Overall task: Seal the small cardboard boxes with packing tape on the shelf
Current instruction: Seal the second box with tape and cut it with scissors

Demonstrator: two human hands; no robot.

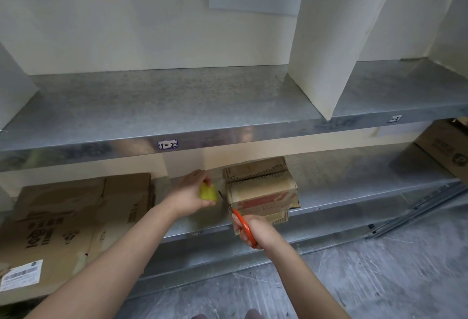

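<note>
Reading the shelf-edge label (168, 144), I see "1-2". My left hand (188, 193) grips the yellow tape roll (208, 192); my right hand (255, 230) grips orange scissors (244, 225) beside the small box (263, 189).

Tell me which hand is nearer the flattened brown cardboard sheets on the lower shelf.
Left. The left hand, gripping a yellow tape roll, sits just right of the flattened brown cardboard sheets; the right hand, holding orange-handled scissors, is farther right.

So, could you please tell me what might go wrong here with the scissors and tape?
The scissors in the right hand point their blades close to the left hand gripping the yellow tape roll, so a snip could nick a finger. The small box sits near the shelf edge; tugging tape might drag it off.
</note>
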